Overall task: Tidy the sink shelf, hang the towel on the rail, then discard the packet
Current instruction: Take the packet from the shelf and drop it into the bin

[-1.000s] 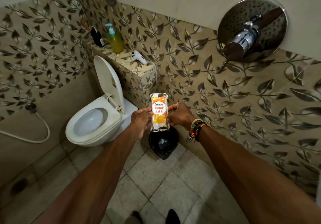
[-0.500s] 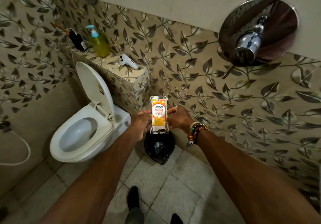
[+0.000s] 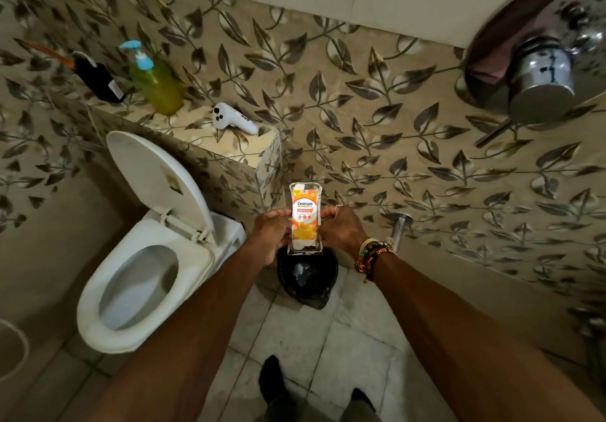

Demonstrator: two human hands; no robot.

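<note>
The packet (image 3: 305, 218) is held upright, its long axis running top to bottom in the view. Its printed orange face is turned to the camera, and the word "Centrum" reads the right way up. It sits between the two hands at the ends of outstretched arms. The left hand (image 3: 270, 236) pinches its left edge with curled fingers, and the right hand (image 3: 342, 233), with beaded bracelets (image 3: 372, 256) at the wrist, pinches its right edge. Both hands grip at about mid-height, so the clear top and bottom ends stick out above and below them. The packet's lower end hangs over the open mouth of a black bin (image 3: 308, 282), which stands on the tiled floor (image 3: 344, 356) beside the toilet (image 3: 147, 274) and close to the leaf-patterned wall. Behind the raised toilet lid, a tiled ledge (image 3: 259, 149) carries a green pump bottle (image 3: 157, 84) and a small white device (image 3: 232, 118).
</note>
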